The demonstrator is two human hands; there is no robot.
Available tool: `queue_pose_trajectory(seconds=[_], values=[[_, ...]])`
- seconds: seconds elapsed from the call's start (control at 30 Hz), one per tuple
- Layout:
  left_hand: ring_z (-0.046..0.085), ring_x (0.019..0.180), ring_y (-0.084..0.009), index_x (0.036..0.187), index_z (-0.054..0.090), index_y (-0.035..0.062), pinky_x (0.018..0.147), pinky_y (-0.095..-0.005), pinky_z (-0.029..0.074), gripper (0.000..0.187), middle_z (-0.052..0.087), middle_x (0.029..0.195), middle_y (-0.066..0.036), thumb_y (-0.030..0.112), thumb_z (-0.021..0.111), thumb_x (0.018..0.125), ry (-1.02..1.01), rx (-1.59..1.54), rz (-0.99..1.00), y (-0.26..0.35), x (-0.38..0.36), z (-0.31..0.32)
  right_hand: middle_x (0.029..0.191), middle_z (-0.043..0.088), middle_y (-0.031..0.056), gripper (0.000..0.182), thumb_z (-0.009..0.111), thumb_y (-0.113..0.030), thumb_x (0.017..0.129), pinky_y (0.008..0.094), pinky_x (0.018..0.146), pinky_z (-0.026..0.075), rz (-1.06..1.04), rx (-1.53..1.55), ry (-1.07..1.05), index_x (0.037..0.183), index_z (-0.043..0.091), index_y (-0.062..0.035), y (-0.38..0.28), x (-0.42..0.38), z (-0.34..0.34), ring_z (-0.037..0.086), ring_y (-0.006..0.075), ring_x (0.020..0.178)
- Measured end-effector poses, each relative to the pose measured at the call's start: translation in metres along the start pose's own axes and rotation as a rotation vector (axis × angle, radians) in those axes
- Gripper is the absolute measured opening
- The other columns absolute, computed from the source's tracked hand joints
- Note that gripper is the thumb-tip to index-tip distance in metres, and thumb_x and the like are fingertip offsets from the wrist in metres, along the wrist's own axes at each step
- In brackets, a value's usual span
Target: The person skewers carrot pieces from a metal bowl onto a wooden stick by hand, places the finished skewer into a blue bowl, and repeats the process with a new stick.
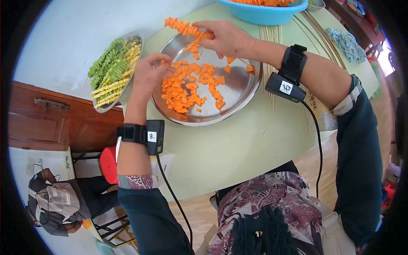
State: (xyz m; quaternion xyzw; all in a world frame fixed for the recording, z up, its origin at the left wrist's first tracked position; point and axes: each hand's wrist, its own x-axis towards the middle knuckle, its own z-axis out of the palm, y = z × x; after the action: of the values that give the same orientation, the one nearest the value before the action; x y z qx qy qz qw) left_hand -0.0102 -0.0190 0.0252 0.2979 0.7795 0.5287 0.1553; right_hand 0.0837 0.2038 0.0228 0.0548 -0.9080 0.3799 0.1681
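Note:
A round steel tray (pixel 238 95) on the pale green table holds several loose orange carrot pieces (pixel 187 87). My right hand (pixel 225 38) grips a skewer threaded with carrot pieces (pixel 180 26), which points up and left over the tray's far rim. My left hand (pixel 151 72) hovers at the tray's left edge, fingers pinched on a small carrot piece (pixel 163 63).
A steel plate (pixel 138 46) to the left carries filled skewers of green and yellow pieces (pixel 111 70). A blue basin (pixel 265 12) of carrot stands at the back. Bare bamboo skewers (pixel 272 34) lie right of the tray. A patterned cloth (pixel 348 44) lies far right.

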Motion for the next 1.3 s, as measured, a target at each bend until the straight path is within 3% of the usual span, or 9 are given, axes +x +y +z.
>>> queue_pose_trajectory(seconds=[0.2,0.3,0.47,0.53,0.7,0.8,1.0,1.13,1.3], values=[[0.057,0.067,-0.0076,0.094,0.061,-0.0027,0.061,-0.0201,0.047,0.018,0.063,0.082,-0.007,0.005,0.059,0.078,-0.041,0.499,0.19,-0.002,-0.001,-0.008,0.078,0.064,0.0114,0.047,0.051,-0.016,0.079,0.0266,0.05,0.05,0.0,-0.035,-0.035,0.124,0.044,-0.0049,0.005,0.0,0.003,0.056,0.0138,0.045],[0.057,0.072,-0.0089,0.095,0.061,-0.0022,0.065,-0.0223,0.047,0.027,0.062,0.079,-0.006,0.011,0.067,0.072,-0.184,0.74,-0.239,0.033,-0.016,-0.006,0.076,0.064,0.011,0.045,0.051,-0.016,0.079,0.0275,0.051,0.05,-0.072,-0.034,-0.042,0.123,0.046,-0.005,0.001,-0.004,0.004,0.056,0.0146,0.045],[0.055,0.095,-0.0298,0.11,0.053,0.0007,0.081,-0.0348,0.045,0.07,0.057,0.104,-0.014,0.017,0.081,0.047,-0.452,1.186,0.111,0.025,-0.029,0.007,0.071,0.062,0.0147,0.045,0.05,-0.015,0.078,0.0291,0.053,0.052,-0.092,-0.05,-0.089,0.12,0.047,-0.0013,0.005,-0.002,0.009,0.058,0.0179,0.047],[0.048,0.105,-0.0346,0.115,0.049,0.002,0.087,-0.038,0.042,0.079,0.051,0.114,-0.017,0.015,0.081,0.045,-0.486,1.234,-0.055,0.032,-0.026,0.019,0.07,0.062,0.0119,0.045,0.051,-0.017,0.079,0.028,0.052,0.051,-0.081,-0.061,-0.093,0.122,0.046,-0.0049,0.002,-0.003,0.008,0.056,0.0156,0.046],[0.06,0.082,-0.0255,0.107,0.055,-0.0005,0.07,-0.0318,0.049,0.054,0.06,0.09,-0.014,0.002,0.075,0.056,-0.323,0.945,0.2,0.006,-0.012,0.018,0.067,0.061,0.0117,0.045,0.05,-0.017,0.079,0.0282,0.053,0.051,-0.135,-0.019,-0.073,0.122,0.047,-0.0061,0.001,-0.007,0.006,0.055,0.0158,0.045],[0.061,0.064,-0.0171,0.101,0.057,-0.0032,0.057,-0.026,0.049,0.037,0.061,0.076,-0.011,-0.003,0.068,0.066,-0.268,0.662,-0.155,0.009,-0.008,0.023,0.065,0.06,0.0149,0.045,0.049,-0.015,0.076,0.0299,0.053,0.052,-0.16,-0.047,-0.067,0.117,0.049,0.0023,0.002,-0.004,0.007,0.058,0.0184,0.046],[0.06,0.06,-0.0121,0.099,0.06,-0.0029,0.052,-0.0222,0.046,0.021,0.062,0.076,-0.008,0.0,0.057,0.078,0.072,0.124,0.029,-0.002,0.007,0.023,0.068,0.062,0.0095,0.044,0.052,-0.019,0.08,0.0279,0.05,0.051,-0.108,-0.06,-0.023,0.122,0.047,-0.0073,0.005,-0.002,0.008,0.055,0.0141,0.044],[0.058,0.059,-0.0093,0.094,0.063,-0.0002,0.051,-0.0208,0.045,0.016,0.063,0.074,-0.004,0.003,0.058,0.079,0.109,0.521,0.17,-0.001,0.003,0.009,0.064,0.062,0.0148,0.045,0.049,-0.018,0.076,0.029,0.055,0.052,-0.164,-0.051,-0.023,0.115,0.05,0.0034,0.007,-0.001,0.008,0.059,0.0176,0.046],[0.053,0.055,-0.0058,0.088,0.065,0.0005,0.051,-0.0196,0.044,0.013,0.062,0.069,-0.003,0.006,0.062,0.078,0.069,0.395,0.026,0.005,0.0,0.011,0.068,0.062,0.009,0.044,0.051,-0.018,0.081,0.0265,0.051,0.051,-0.116,-0.078,-0.046,0.123,0.047,-0.0081,0.007,-0.001,0.009,0.055,0.0133,0.044]])
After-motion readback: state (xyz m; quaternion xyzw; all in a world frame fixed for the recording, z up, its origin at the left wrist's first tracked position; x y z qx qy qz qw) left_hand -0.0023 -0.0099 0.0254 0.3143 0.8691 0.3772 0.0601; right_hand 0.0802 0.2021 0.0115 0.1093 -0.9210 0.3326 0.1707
